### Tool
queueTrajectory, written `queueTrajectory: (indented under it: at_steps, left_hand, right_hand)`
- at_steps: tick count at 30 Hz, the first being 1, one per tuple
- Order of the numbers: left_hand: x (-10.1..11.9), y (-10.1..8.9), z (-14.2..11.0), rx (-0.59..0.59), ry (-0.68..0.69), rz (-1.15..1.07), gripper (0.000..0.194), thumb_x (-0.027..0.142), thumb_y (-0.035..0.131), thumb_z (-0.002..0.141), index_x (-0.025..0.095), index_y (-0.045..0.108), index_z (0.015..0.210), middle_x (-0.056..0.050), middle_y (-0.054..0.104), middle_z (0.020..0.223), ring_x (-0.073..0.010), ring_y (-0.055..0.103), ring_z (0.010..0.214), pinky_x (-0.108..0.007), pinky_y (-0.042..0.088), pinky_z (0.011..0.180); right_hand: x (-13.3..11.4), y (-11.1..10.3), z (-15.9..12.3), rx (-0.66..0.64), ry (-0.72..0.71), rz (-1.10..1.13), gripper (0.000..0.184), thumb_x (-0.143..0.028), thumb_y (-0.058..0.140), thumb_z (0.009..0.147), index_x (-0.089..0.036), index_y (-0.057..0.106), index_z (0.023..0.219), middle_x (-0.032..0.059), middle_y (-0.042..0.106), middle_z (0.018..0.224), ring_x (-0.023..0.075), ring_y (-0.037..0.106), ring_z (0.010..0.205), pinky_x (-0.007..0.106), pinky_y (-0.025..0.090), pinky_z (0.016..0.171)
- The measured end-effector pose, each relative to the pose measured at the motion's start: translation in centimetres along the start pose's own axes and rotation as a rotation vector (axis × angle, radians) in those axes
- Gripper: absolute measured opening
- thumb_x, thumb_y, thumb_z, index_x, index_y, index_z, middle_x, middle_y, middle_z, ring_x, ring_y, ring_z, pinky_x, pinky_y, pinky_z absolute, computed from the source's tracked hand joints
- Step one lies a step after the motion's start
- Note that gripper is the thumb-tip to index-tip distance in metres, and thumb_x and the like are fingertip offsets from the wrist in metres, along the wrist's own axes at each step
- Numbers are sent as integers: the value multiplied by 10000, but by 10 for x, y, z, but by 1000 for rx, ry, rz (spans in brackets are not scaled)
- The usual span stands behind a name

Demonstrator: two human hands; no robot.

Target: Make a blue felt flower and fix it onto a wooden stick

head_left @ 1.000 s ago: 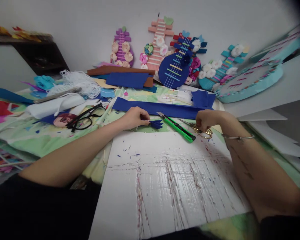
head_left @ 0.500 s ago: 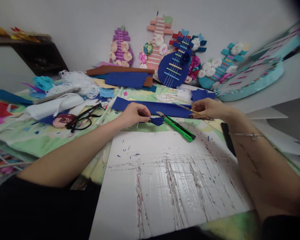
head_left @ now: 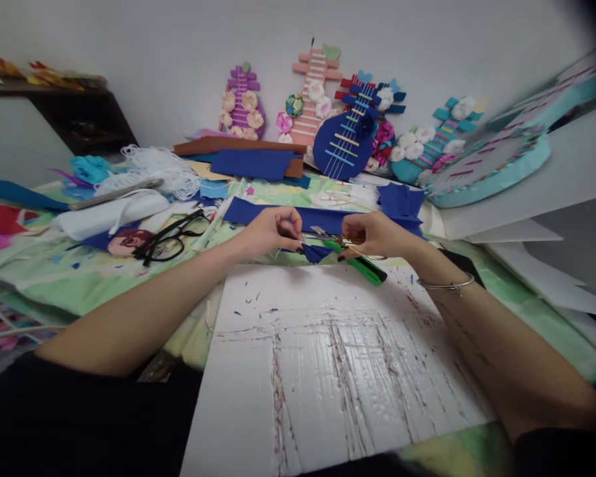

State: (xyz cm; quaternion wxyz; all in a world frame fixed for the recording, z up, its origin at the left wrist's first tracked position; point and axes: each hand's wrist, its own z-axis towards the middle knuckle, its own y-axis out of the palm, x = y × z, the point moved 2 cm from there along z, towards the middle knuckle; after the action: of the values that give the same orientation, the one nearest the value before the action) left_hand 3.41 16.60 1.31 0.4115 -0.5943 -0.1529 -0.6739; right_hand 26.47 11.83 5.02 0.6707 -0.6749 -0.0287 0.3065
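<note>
My left hand (head_left: 274, 233) pinches a small folded piece of dark blue crepe-like paper (head_left: 318, 253), which fans out to the right of the fingertips. In my right hand (head_left: 377, 233) is a pair of scissors with gold-coloured handles (head_left: 370, 254). Their blades point left and lie at the upper edge of the folded piece, close to my left fingers; whether they touch it I cannot tell. Beneath the right hand lies a green utility knife (head_left: 370, 269), partly hidden. A long blue strip (head_left: 258, 212) stretches behind both hands.
A scored white board (head_left: 308, 371) lies in front of me. Black glasses (head_left: 166, 248) and white string (head_left: 159, 172) are at the left. Several decorated lute shapes, one dark blue (head_left: 340, 149), lean on the wall. A large light-blue one (head_left: 506, 179) stands at right.
My right hand has moved left with the scissors, bringing the blades to the folded blue piece. My left hand still pinches it, nearly in place. The view has shifted slightly.
</note>
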Motion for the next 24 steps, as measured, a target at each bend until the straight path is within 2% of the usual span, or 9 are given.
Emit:
queueTrajectory:
  at_steps: [8, 15, 19, 24]
  left_hand:
    - [2, -1, -1, 25, -22, 7, 275, 192, 741, 582, 193, 521, 746, 8, 684, 655, -122, 643, 599, -254, 537, 584]
    - [2, 0, -1, 10, 4, 18, 269, 220, 744, 594, 193, 528, 752, -3, 691, 662, -138, 657, 621, -267, 547, 589]
    - [1, 1, -1, 10, -15, 40, 233, 204, 721, 608, 189, 589, 799, -9, 692, 674, -146, 658, 639, -295, 555, 623]
    - [-2, 1, 0, 45, -36, 39, 262, 199, 724, 591, 172, 667, 845, -32, 706, 724, -152, 670, 666, -276, 548, 623]
  right_hand:
    - [3, 3, 1, 47, -8, -127, 368, -477, 738, 639, -197, 521, 737, -36, 514, 615, 92, 387, 547, 254, 255, 535]
    - [5, 3, 1, 65, -15, -68, 383, -483, 739, 630, -190, 509, 719, -41, 491, 597, 87, 373, 544, 250, 257, 536]
    - [4, 6, 1, 54, -30, -42, 366, -465, 742, 635, -196, 507, 713, -46, 478, 592, 86, 365, 537, 255, 256, 527]
    - [7, 8, 1, 79, -16, 20, 358, -447, 750, 630, -192, 514, 718, -44, 482, 593, 87, 384, 542, 259, 273, 533]
